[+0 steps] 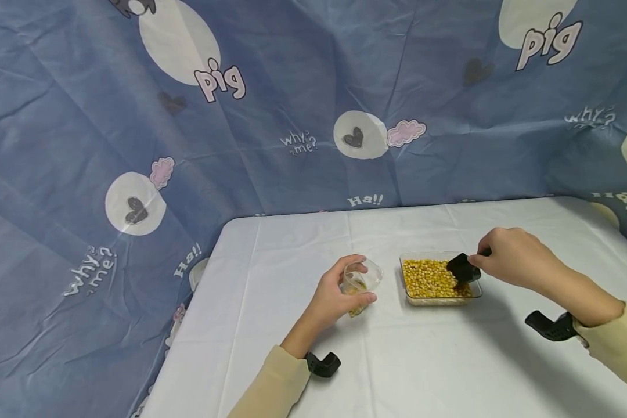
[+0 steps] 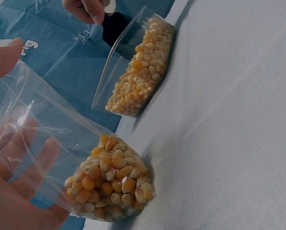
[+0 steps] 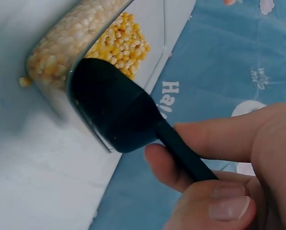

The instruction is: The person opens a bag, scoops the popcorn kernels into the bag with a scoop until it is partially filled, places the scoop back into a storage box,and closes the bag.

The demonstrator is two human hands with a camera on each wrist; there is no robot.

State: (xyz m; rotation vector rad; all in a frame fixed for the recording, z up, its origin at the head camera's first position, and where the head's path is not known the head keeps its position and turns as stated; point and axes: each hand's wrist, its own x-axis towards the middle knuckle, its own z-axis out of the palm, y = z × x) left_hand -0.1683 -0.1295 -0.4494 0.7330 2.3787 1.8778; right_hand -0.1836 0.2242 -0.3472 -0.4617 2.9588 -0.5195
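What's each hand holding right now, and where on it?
The left hand grips the bag by its upper part. The right hand pinches the scoop by its handle.

A desk point(image 1: 292, 249) with a white cloth stands before a blue curtain point(image 1: 83, 145). The curtain shows white circles, hearts and the word "pig".

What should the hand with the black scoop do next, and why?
Probably dip the black scoop deeper into the corn kernels and lift some out. The right hand holds it at the clear tray, and the left hand holds a partly filled bag.
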